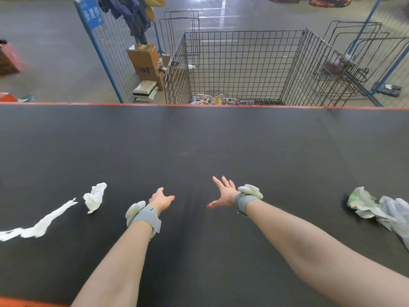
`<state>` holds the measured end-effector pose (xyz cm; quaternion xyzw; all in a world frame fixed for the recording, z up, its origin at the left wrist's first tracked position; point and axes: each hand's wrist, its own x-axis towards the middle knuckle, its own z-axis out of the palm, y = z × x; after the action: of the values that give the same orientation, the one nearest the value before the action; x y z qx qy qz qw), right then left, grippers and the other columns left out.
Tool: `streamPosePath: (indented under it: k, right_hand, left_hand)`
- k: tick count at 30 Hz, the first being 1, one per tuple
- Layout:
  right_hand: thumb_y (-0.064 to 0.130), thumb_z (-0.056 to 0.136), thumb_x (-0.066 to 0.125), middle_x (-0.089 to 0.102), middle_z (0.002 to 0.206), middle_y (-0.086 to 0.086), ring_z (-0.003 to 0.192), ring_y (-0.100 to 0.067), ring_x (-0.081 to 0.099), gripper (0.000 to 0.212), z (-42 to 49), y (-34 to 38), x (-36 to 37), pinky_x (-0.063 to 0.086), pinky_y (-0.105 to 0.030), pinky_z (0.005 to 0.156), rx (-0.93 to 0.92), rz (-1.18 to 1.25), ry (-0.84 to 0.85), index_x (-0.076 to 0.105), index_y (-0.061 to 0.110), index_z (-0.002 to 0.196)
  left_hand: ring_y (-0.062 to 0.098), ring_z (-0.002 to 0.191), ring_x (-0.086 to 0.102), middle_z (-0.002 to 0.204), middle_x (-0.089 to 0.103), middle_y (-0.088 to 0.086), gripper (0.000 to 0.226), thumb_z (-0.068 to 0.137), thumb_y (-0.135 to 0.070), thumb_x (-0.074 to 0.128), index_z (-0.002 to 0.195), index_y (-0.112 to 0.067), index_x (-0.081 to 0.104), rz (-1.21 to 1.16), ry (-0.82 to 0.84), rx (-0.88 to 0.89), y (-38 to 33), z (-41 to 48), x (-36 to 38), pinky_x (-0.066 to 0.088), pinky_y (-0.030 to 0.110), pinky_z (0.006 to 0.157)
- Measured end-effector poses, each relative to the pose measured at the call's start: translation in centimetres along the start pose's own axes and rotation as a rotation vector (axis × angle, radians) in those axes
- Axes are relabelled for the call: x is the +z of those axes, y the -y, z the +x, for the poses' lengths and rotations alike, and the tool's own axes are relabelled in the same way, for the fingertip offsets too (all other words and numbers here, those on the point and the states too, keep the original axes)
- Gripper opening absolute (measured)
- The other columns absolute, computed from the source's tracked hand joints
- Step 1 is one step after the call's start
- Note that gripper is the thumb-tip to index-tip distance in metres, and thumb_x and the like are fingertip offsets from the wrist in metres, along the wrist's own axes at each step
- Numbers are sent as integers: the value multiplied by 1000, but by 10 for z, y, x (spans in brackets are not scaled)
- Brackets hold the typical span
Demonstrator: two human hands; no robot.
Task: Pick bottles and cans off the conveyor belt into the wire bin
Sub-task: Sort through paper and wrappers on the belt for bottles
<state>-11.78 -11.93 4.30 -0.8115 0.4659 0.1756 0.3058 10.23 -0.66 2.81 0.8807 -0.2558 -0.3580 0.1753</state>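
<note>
Black rubber forms the flat conveyor belt (221, 140), which is edged in orange along its far side. At the left of the belt, a long torn strip of white paper (39, 227) is laid flat. Just to its right, a crumpled white tissue (95, 197) is seen, apart from the strip.

Near the middle, the left hand (160, 199) is extended over the belt with the fingers loose and uncurled and the thumb pointed right; nothing is gripped. The right hand (223, 192) is held beside it, apart from it, with all fingers straight and spread wide; nothing is gripped. A grey strap with a white padded part is worn on each wrist. Contact between either hand and the belt cannot be determined.

At the right of the belt, a crumpled green-and-white plastic wrapper (363, 202) is found touching a translucent grey plastic bag (396, 213).

Beyond the far edge, a blue-framed mesh panel (106, 52) and stacked brown cardboard boxes (146, 60) are placed left of the square grey wire bin (243, 63). The mixed plastic bottles and cans (221, 100) are collected on the floor of the bin.
</note>
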Motion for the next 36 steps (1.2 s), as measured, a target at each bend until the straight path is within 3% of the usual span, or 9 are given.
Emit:
streamPosePath:
  k: [7,14,17,20,23,28,33,36]
  right_hand:
    - [51,65,83,-18,161,3,148,-25,-15,129,-24,4,37,9,-51,119,-126,-40,120,-13,40,151]
    - [35,61,88,-13,162,6,149,-21,-13,132,-40,-7,86,-1,-60,115,-371,-313,141,-8,41,151]
    - [27,65,86,3,162,5,150,-20,-5,115,-39,-21,89,3,-53,117,-480,-490,163,11,37,153]
    - [19,74,80,37,149,3,144,-23,20,80,-39,-44,81,30,-46,107,-515,-638,186,40,29,142]
    - [20,78,74,46,133,4,131,-21,33,68,-36,-66,64,42,-40,91,-354,-496,44,42,29,138]
    - [36,75,75,49,129,0,125,-24,41,70,-15,-77,19,43,-40,95,-52,-196,-89,43,27,136]
    - [44,77,74,54,126,-8,116,-26,54,66,23,-86,-24,47,-33,85,247,394,-98,46,13,129]
    - [49,79,71,52,127,-10,112,-28,57,71,67,-91,-63,56,-38,78,377,782,-114,44,9,131]
  left_hand:
    - [32,136,37,146,41,15,58,93,-28,57,144,-10,37,-3,-77,27,-2,-3,3,31,36,113]
    - [33,134,38,144,43,16,52,96,-26,52,143,-9,38,-20,-44,57,-16,-9,27,31,38,112]
    - [32,134,39,145,42,15,51,96,-24,51,143,-9,37,-29,-25,73,-23,-8,41,32,37,112]
    - [29,135,37,145,40,11,49,98,-22,48,144,-8,38,-10,-14,91,-33,-11,52,30,32,110]
    - [29,135,38,147,40,13,48,98,-21,47,143,-6,38,-43,26,100,-46,-10,56,30,32,109]
    - [29,132,42,144,44,14,48,97,-22,50,142,-8,39,-99,63,129,-81,0,59,34,35,109]
    - [29,134,40,145,42,14,48,98,-23,49,143,-9,38,-146,86,125,-119,28,60,34,36,108]
    - [29,132,41,145,41,11,48,98,-25,49,142,-10,38,-202,83,106,-150,60,59,36,37,109]
